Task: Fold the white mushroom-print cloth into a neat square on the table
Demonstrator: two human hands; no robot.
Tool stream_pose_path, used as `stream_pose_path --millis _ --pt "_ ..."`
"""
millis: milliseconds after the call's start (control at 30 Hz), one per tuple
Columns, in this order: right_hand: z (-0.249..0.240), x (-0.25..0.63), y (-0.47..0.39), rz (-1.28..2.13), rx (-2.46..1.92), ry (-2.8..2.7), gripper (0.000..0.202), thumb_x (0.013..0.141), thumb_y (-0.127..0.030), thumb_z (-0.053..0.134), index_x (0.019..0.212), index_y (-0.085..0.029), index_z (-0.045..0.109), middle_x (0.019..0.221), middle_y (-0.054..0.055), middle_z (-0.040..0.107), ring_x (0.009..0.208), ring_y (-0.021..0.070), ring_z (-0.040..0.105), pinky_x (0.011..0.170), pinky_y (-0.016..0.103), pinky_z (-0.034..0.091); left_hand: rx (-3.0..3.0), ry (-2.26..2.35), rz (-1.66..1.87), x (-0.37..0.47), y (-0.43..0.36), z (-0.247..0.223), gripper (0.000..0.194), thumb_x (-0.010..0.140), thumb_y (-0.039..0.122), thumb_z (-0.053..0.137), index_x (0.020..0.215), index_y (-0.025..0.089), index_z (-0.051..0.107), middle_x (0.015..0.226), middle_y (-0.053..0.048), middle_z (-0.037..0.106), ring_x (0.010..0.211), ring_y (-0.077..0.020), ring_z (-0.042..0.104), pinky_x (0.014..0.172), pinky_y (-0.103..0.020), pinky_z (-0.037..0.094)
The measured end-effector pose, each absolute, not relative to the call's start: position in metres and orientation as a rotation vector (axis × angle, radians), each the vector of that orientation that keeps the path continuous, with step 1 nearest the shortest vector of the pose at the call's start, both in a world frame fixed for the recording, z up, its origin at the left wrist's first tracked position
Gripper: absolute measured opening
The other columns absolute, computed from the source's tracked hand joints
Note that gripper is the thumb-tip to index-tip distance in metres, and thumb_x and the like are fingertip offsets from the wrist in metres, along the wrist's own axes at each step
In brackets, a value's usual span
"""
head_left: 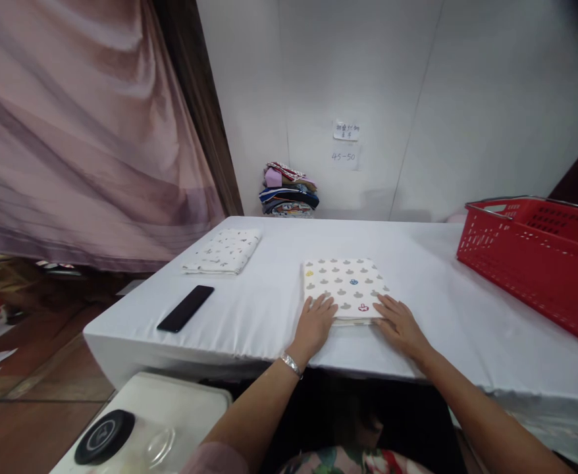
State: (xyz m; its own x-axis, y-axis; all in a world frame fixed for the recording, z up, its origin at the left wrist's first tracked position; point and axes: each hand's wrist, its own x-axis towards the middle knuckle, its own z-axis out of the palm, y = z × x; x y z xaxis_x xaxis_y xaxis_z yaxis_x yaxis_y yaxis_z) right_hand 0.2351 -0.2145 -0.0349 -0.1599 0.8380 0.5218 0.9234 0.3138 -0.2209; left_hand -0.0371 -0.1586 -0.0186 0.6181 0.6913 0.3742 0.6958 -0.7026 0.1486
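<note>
A white cloth with grey duck-like prints (341,283) lies folded into a square near the table's front edge. My left hand (316,322) rests on its near left corner, fingers stretched out. On the near right corner lies my right hand (401,322), its fingers also extended and flat. Neither hand is wrapped round anything. A second folded cloth, white with small dark prints (224,251), sits further back at the left of the table.
The white-covered table (279,296) carries a black phone (186,308) at left and a red plastic basket (540,257) at right. Folded fabrics (289,191) are stacked behind the table by the wall. A white stool-like surface with a black round object (105,436) stands at lower left.
</note>
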Motion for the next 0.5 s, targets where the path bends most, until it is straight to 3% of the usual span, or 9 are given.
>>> stream_pose_path --millis 233,400,500 --pt "0.006 0.181 -0.187 -0.161 -1.507 -2.169 0.045 0.094 -0.042 0.034 0.131 -0.024 0.052 0.145 0.009 0.039 0.138 0.0257 0.027 0.11 0.052 0.02 -2.835 -1.224 -0.696 -0.036 -0.16 -0.019 0.035 0.095 0.025 0.037 0.127 0.028 0.051 0.139 -0.001 0.048 0.135 -0.0215 0.033 0.113 -0.05 0.022" --pt "-0.002 0.157 -0.175 0.065 -1.688 -2.374 0.055 0.094 -0.051 0.028 0.141 -0.024 0.04 0.149 0.008 0.033 0.139 0.0257 0.024 0.11 0.053 0.016 -3.044 -1.356 -0.757 -0.042 -0.159 0.001 0.038 0.089 0.029 0.048 0.127 0.024 0.053 0.136 -0.003 0.051 0.133 -0.0208 0.037 0.114 -0.046 0.021" --pt "-0.007 0.157 -0.176 0.108 -1.72 -2.378 0.057 0.094 -0.052 0.026 0.143 -0.023 0.035 0.151 0.008 0.028 0.14 0.0248 0.019 0.111 0.052 0.012 -3.031 -1.498 -0.847 -0.037 -0.147 0.021 0.037 0.091 0.033 0.044 0.124 0.022 0.056 0.132 -0.005 0.055 0.129 -0.0195 0.042 0.113 -0.042 0.025"
